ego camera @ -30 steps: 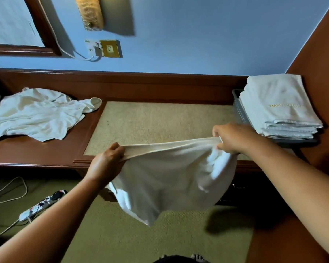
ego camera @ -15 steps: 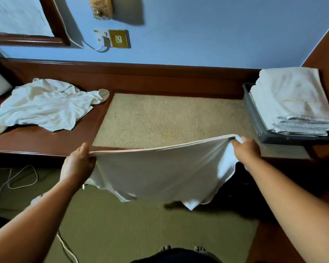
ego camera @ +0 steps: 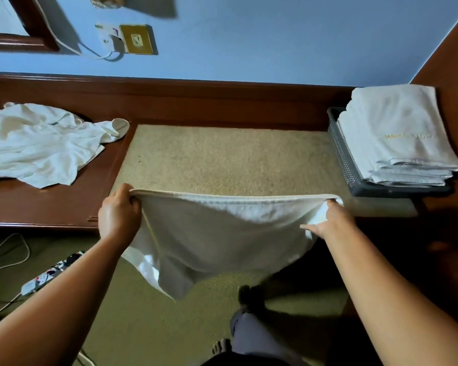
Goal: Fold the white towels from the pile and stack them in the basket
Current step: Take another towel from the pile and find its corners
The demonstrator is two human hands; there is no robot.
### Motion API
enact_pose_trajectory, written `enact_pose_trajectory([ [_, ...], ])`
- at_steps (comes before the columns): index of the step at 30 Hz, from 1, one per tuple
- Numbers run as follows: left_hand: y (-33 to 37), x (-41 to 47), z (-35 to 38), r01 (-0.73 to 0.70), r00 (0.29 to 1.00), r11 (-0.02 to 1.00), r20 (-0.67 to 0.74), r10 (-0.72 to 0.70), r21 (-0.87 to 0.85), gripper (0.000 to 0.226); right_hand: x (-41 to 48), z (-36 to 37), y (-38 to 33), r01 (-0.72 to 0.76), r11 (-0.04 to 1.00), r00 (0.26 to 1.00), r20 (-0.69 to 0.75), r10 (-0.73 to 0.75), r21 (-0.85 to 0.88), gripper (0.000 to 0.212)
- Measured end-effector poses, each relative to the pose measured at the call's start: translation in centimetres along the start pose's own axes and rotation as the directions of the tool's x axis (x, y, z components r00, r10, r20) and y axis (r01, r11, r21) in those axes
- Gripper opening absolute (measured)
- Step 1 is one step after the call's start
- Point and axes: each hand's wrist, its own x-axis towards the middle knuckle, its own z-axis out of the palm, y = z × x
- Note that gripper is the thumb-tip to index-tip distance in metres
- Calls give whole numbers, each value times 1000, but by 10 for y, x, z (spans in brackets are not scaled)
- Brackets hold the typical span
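A: Hands?
B: I'm seeing the left hand (ego camera: pixel 119 212) gripping the towel (ego camera: pixel 222 233) at its top left corner, fingers curling over the hem. The right hand (ego camera: pixel 328 220) is gripping the top right corner, thumb sticking out to the left.
A: Where's the towel sitting?
B: It's hanging stretched between both hands. The top hem is running over the near edge of the beige mat (ego camera: pixel 222 159); I can't tell if it's touching. The rest is drooping in front of the desk (ego camera: pixel 50 207) toward the floor.
A: Basket?
B: The basket (ego camera: pixel 344 157) is sitting at the right end of the desk, dark mesh wall facing me. It's holding a stack of folded towels (ego camera: pixel 397 133) rising above the rim. The top one is showing gold lettering, too blurred for me to read.
A: Pile?
B: The pile (ego camera: pixel 37 143) is lying crumpled on the left end of the desk, well apart from the basket.
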Motion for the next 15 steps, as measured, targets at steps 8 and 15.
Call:
enact_pose_trajectory([
  [8, 71, 155, 60, -26, 1000, 1000, -10, 26, 10, 14, 75, 95, -86, 236, 968, 971, -23, -238, -81, 76],
  [15, 97, 299, 121, -162, 986, 961, 87, 146, 223, 23, 145, 204, -153, 317, 546, 851, -20, -524, -775, 72],
])
